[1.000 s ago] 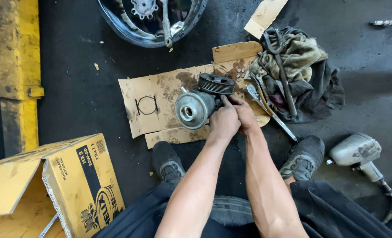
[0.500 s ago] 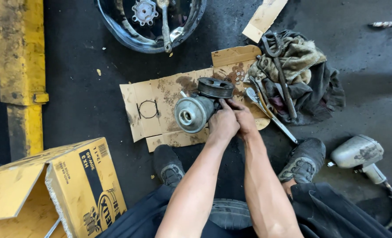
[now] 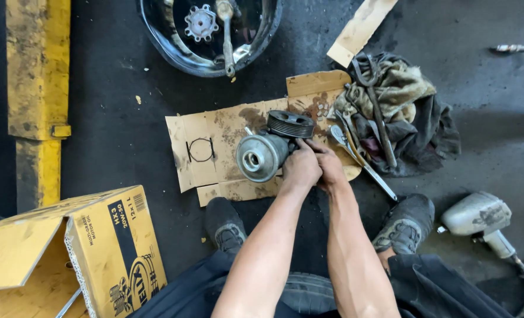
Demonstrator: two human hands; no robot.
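A grey metal pump body [image 3: 260,156] with a dark grooved pulley [image 3: 290,123] on its far side lies on a stained piece of flattened cardboard [image 3: 215,141] on the dark floor. My left hand [image 3: 301,166] grips the right side of the pump body. My right hand [image 3: 328,166] sits right beside it, fingers reaching to the pump just under the pulley. A thin wire ring [image 3: 200,150] lies on the cardboard to the left.
Greasy rags [image 3: 406,112] with a long bar and wrenches [image 3: 362,156] lie to the right. A black basin [image 3: 209,32] with a gear and tool is at top. An impact wrench [image 3: 483,218] lies right, a yellow box [image 3: 97,253] lower left, a yellow post [image 3: 38,94] left.
My hands and the pump have stayed nearly in place; the view has shifted slightly, with the box sliding lower left in the picture.
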